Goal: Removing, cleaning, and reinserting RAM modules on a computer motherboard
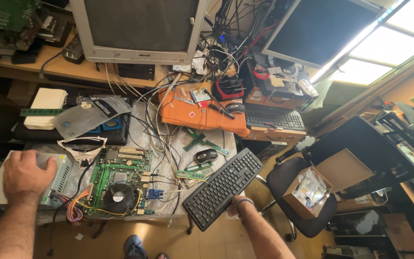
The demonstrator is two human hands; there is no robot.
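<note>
Clearly, in the head view, the left hand (25,173) lies flat with spread fingers on top of a grey metal power supply box (56,178) at the left edge of the cluttered workbench (140,125); the palm covers the near-left part of the box, and a bundle of coloured wires (75,207) comes out of the box just below the hand. Directly to the right of this box, touching the wires, lies a green motherboard (120,180) with a round black cooling fan (118,196) on it. The right hand (238,201) is mostly hidden: it grips the near edge of a black keyboard (224,187) from underneath, so only the wrist and part of the hand show, and the keyboard is tilted, reaching past the right edge of the bench. Just beyond the far-left end of the keyboard rests a black mouse (206,155), with some green memory sticks (191,174) lying near it. Farther back, an old grey monitor (140,29) stands on a shelf, and to the right an office chair (293,187) carries an open cardboard box (307,192).
</note>
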